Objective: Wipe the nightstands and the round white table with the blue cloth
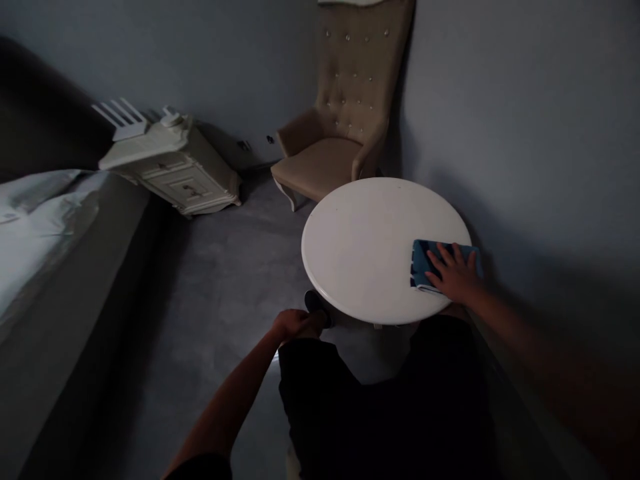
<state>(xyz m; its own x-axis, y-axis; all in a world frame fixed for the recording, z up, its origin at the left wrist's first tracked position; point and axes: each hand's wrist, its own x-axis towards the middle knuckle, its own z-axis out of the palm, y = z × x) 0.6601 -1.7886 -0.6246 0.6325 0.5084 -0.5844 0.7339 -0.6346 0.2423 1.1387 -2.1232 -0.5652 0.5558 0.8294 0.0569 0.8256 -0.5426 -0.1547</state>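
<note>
My right hand [456,272] lies flat on a folded blue cloth [421,261], its fingers spread apart. The cloth has dark patches and a white edge at its lower left. It rests near the right rim of a round white table [360,247]. Lower down, my left hand [294,324] rests over my left knee, beside the table's near left edge. Its fingers look loosely stretched out and hold nothing I can see, though dim light blurs their detail.
A tan buttoned armchair [330,160] stands behind the table. Further left, a white nightstand [200,167] carries a white router [131,127] and a small white object. A bed [30,233] runs along the left side. A grey wall [540,120] rises close on the right.
</note>
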